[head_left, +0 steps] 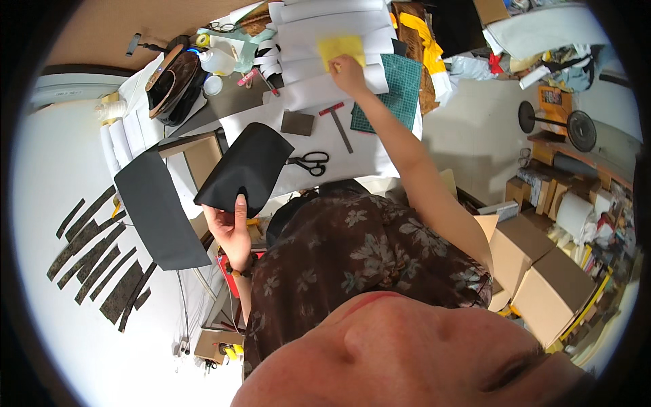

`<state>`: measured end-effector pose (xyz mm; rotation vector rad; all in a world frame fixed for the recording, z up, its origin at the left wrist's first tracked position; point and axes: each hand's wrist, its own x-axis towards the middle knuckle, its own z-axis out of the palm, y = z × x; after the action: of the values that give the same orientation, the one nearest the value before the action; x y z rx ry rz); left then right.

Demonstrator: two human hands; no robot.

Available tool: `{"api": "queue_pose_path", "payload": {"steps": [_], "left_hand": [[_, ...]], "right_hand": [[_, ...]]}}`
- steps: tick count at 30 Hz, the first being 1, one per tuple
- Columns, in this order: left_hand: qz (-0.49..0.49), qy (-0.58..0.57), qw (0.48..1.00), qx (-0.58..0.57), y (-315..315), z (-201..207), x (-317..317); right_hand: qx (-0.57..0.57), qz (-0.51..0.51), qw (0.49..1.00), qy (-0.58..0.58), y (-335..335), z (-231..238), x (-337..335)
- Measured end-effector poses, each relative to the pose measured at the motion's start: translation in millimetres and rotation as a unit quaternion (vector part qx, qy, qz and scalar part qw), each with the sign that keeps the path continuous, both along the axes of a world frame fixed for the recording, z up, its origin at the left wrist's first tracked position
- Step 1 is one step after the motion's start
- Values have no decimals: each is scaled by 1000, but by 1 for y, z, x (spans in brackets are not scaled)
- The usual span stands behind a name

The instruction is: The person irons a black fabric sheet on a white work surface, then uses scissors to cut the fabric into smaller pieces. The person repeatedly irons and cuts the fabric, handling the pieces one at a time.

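My left hand (234, 227) grips the near edge of a curved black sheet (247, 166), thumb on top and fingers underneath. The sheet is held up off the table and looks like thin leather or card, though I cannot tell which. At the far side of the table, my right hand (348, 74) has its fingers curled at the lower edge of a thin yellow sheet (342, 49) lying over white rolls (298, 37). Nearest the black sheet are black-handled scissors (312, 163), a T-shaped tool with a red head (337, 127) and a small dark square (297, 123).
A green cutting mat (390, 95) lies under my right forearm. Another black sheet (163, 210) hangs at the table's left side. A dark bag (178, 88), a white bottle (217, 62) and a red-handled knife (266, 83) stand or lie at the far left. Cardboard boxes (553, 281) are stacked at right.
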<state>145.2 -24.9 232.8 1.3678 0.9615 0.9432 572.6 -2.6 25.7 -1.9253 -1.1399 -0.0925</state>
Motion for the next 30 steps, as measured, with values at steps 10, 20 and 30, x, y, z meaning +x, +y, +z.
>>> {"api": "queue_pose_path", "payload": {"steps": [10,20,30], "left_hand": [[-39,2,999,-9,-3,-9,14],[-200,36,978,-49,-8,-15,45],[-359,65,931,-22,-40,-50,22]], "right_hand": [[-114,207,916,325,-5,-27,-79],[-157,71,909,381,-171,-22,-192],[-21,-203,881,427,-307,-71,-335]]}}
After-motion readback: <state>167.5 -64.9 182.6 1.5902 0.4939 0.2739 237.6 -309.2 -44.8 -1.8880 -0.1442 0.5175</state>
